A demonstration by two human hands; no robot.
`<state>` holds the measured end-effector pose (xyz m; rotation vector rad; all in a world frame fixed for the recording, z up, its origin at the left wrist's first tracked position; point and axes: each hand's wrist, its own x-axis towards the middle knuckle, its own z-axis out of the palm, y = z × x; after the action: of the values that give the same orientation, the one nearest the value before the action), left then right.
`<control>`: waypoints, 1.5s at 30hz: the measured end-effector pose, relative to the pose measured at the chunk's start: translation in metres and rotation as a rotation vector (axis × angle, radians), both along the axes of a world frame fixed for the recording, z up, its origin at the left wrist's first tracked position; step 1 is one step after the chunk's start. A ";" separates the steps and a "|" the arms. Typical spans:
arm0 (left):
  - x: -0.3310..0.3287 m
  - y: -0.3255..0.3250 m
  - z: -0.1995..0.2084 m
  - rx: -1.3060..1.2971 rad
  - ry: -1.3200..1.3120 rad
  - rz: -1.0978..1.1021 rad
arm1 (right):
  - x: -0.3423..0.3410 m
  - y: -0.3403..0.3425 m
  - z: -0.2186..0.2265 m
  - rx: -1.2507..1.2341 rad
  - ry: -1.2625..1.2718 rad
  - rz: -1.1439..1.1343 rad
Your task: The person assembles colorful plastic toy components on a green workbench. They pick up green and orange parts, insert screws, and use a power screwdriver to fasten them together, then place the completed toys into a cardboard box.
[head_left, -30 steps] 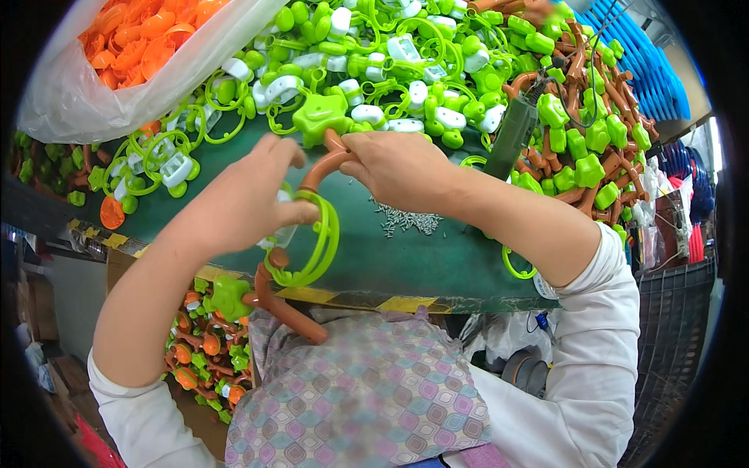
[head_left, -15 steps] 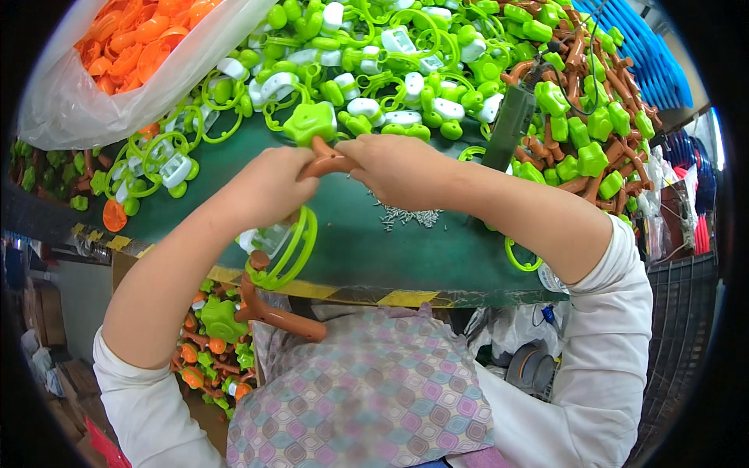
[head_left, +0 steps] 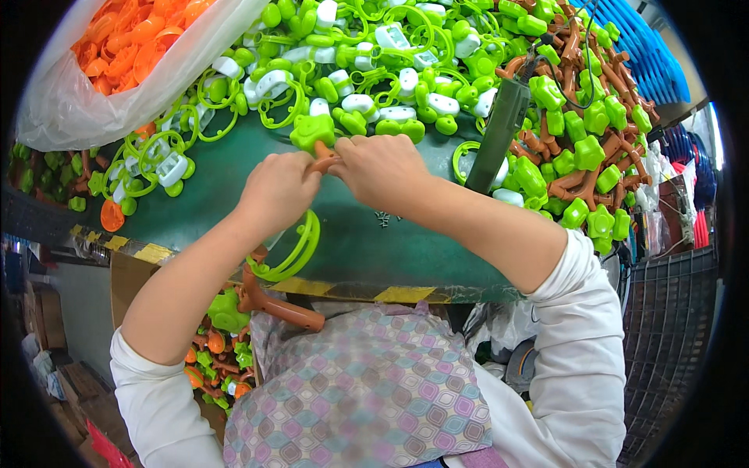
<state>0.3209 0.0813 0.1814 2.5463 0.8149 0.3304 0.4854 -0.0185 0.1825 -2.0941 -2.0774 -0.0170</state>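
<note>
Both my hands are closed on a brown plastic branch-shaped piece [head_left: 323,161], held above the green table. My left hand [head_left: 282,187] grips it from the left, and my right hand [head_left: 380,169] wraps its right side. A light green star-shaped part [head_left: 312,133] sits at the far end of the piece, just beyond my fingers; whether the two are joined I cannot tell. Below my left hand are green rings [head_left: 295,253] near the table edge. Another brown branch piece [head_left: 287,310] juts out under them by my apron. Small metal screws [head_left: 382,219] show partly behind my right forearm.
A dark green electric screwdriver [head_left: 499,132] with a cable stands right of my hands. Green and white parts [head_left: 398,113] heap along the far side, with brown branches and green stars [head_left: 593,148] at right. A plastic bag of orange parts [head_left: 129,47] lies far left.
My right forearm and elbow have moved inward and now hide most of the screws. My hands have drawn slightly closer together, covering more of the brown piece.
</note>
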 end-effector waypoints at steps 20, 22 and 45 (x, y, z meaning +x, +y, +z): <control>0.003 0.007 0.054 -0.053 0.295 -0.013 | 0.038 -0.020 0.012 -0.081 0.573 0.144; 0.001 0.011 0.040 0.113 0.133 -0.164 | 0.042 -0.023 0.006 0.018 0.477 0.215; -0.013 0.007 0.006 0.031 -0.167 -0.160 | 0.016 -0.030 -0.007 -0.024 0.234 0.102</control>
<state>0.3078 0.0882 0.1879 2.5512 0.5445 0.4989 0.5016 -0.0489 0.1753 -1.8972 -2.0477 0.2557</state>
